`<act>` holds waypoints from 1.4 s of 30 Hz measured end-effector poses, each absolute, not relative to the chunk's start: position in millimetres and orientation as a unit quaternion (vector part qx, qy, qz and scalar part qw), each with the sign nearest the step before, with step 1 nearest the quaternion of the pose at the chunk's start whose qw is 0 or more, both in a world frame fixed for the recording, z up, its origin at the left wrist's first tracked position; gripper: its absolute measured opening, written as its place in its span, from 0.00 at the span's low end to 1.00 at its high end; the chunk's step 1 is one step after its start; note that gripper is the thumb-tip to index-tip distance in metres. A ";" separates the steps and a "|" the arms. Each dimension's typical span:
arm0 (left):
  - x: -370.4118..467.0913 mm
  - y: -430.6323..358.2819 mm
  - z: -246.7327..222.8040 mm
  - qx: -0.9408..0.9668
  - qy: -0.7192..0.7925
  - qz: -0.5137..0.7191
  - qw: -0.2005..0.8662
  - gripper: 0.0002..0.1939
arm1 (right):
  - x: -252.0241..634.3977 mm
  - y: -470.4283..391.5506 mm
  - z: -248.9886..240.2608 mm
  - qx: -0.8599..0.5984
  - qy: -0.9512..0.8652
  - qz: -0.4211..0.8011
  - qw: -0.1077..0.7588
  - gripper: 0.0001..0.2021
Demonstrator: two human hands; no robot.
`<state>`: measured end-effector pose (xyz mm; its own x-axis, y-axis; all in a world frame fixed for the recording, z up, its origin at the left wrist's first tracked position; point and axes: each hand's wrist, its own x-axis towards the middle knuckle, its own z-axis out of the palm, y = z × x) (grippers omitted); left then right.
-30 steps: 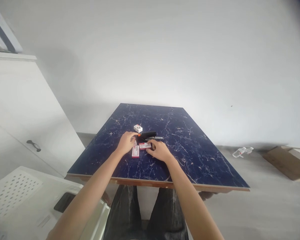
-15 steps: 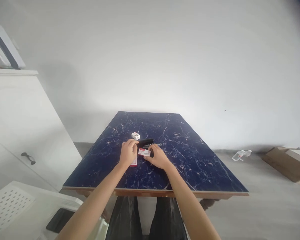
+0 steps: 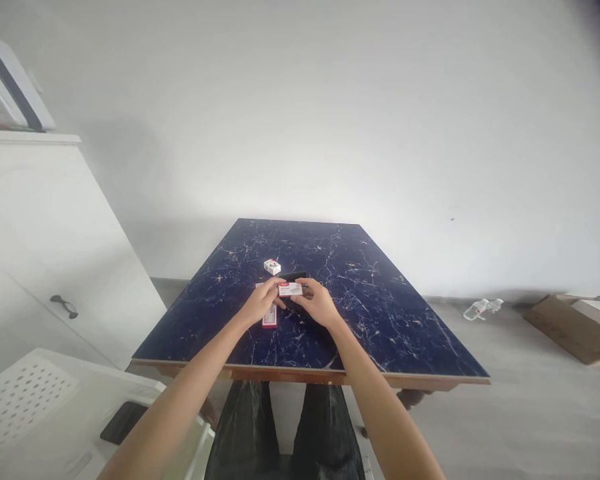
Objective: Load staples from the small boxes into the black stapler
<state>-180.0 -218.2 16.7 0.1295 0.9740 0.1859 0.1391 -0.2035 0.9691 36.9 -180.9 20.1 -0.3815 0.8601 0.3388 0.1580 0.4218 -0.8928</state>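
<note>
A small red-and-white box [image 3: 291, 289] is held up between my two hands over the table. My left hand [image 3: 261, 305] pinches its left end, and my right hand [image 3: 318, 305] grips the right end with thumb and fingers. Just behind it lies a long black object [image 3: 295, 275], perhaps a stapler, partly hidden by the box and fingers. Beneath my left hand a longer red-and-white box [image 3: 269, 319] rests on the tabletop, its upper part covered. Farther back, beyond my left fingers, stands a small white box [image 3: 272, 267] with dark and red print.
The dark blue marbled table [image 3: 380, 320] reaches to the wall. On the left are a white cabinet [image 3: 25, 220] and a white surface with a black phone-like object [image 3: 123, 423]. Clear plastic bottles [image 3: 476, 309] and a cardboard box [image 3: 570, 327] lie on the floor at right.
My left hand has left the black object and taken hold of the small box's left end. The box is now level between both hands. The view has shifted slightly.
</note>
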 end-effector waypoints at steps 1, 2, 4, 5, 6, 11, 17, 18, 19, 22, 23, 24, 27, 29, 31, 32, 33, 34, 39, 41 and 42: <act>-179.0 -217.8 16.7 0.611 0.456 0.480 0.433 0.20 | 36.1 -180.8 19.3 -0.357 -0.724 0.402 0.432 0.22; -178.3 -217.3 16.8 0.608 0.454 0.484 0.436 0.19 | 35.2 -181.0 18.8 -0.362 -0.724 0.400 0.430 0.22; -178.1 -217.0 17.1 0.598 0.449 0.490 0.448 0.19 | 33.4 -182.0 18.3 -0.367 -0.722 0.404 0.424 0.22; -178.5 -217.1 17.3 0.595 0.448 0.492 0.451 0.19 | 32.7 -182.7 18.4 -0.367 -0.722 0.408 0.422 0.21; -178.9 -217.3 17.2 0.593 0.447 0.494 0.452 0.19 | 32.2 -183.5 18.5 -0.363 -0.722 0.411 0.421 0.21; -179.6 -215.7 13.9 0.577 0.462 0.519 0.429 0.14 | 32.0 -184.2 18.6 -0.345 -0.731 0.409 0.423 0.21; -179.7 -211.9 13.7 0.537 0.496 0.560 0.390 0.12 | 35.2 -174.0 14.7 -0.397 -0.671 0.419 0.465 0.13; -180.2 -211.8 14.1 0.533 0.500 0.562 0.388 0.12 | 36.0 -173.1 14.2 -0.403 -0.671 0.406 0.471 0.13; -180.8 -211.7 14.4 0.528 0.504 0.563 0.388 0.13 | 36.9 -172.8 14.0 -0.402 -0.679 0.387 0.477 0.12; -183.1 -211.7 14.7 0.514 0.511 0.569 0.389 0.13 | 38.6 -175.1 14.6 -0.363 -0.738 0.294 0.488 0.10; -183.9 -211.6 14.6 0.507 0.513 0.573 0.390 0.14 | 39.0 -176.4 15.2 -0.349 -0.755 0.264 0.487 0.10; -184.6 -211.5 14.5 0.500 0.515 0.577 0.390 0.14 | 39.4 -177.7 16.0 -0.340 -0.769 0.244 0.483 0.10; -185.9 -210.7 13.9 0.480 0.518 0.588 0.395 0.14 | 40.7 -179.9 18.1 -0.341 -0.792 0.228 0.453 0.10; -186.3 -210.3 13.9 0.471 0.518 0.591 0.401 0.14 | 41.4 -179.2 18.1 -0.348 -0.797 0.231 0.436 0.09; -186.5 -210.3 14.4 0.466 0.517 0.591 0.409 0.13 | 41.2 -177.3 16.2 -0.354 -0.789 0.246 0.438 0.07; -186.6 -210.5 15.0 0.464 0.516 0.590 0.414 0.13 | 40.6 -176.3 14.8 -0.355 -0.780 0.260 0.444 0.07; -186.7 -210.8 15.7 0.463 0.514 0.588 0.419 0.13 | 39.8 -175.4 13.2 -0.356 -0.771 0.277 0.449 0.07; -186.7 -211.4 16.5 0.463 0.512 0.586 0.425 0.13 | 38.8 -174.7 11.7 -0.356 -0.764 0.293 0.452 0.07; -185.1 -215.7 21.3 0.474 0.488 0.566 0.466 0.14 | 34.2 -173.9 9.5 -0.347 -0.733 0.355 0.464 0.09; -183.9 -217.3 22.9 0.475 0.474 0.559 0.488 0.14 | 34.3 -173.0 11.0 -0.348 -0.699 0.386 0.491 0.11; -183.3 -217.7 23.5 0.474 0.468 0.555 0.498 0.14 | 34.8 -172.2 12.0 -0.351 -0.678 0.403 0.504 0.12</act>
